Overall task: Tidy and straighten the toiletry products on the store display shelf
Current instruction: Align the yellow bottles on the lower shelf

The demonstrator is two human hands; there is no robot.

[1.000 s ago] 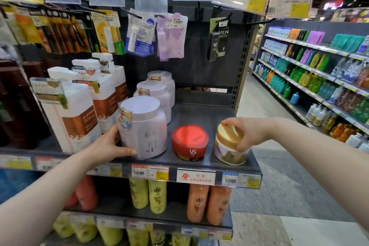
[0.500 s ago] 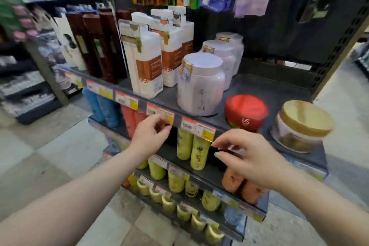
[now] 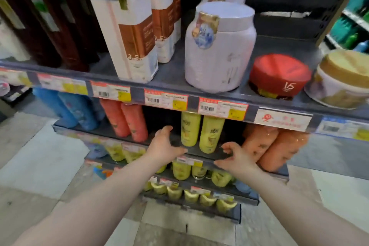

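Both hands are at the second shelf (image 3: 207,156), in front of two yellow bottles (image 3: 190,129) that stand upright side by side near its front edge. The left hand (image 3: 163,147) is just left of these bottles, with the thumb up and the fingers (image 3: 179,151) spread and released, grasping nothing. The right hand (image 3: 237,159) is below and right of them, its fingers (image 3: 226,149) loosely bent and also holding nothing; I cannot tell if it touches the shelf edge. Just beside the right hand stand two orange bottles (image 3: 269,146). On the top shelf (image 3: 171,75) above are a tall white jar (image 3: 219,50), a red jar (image 3: 279,76) and a gold-lidded jar (image 3: 343,80) in a row.
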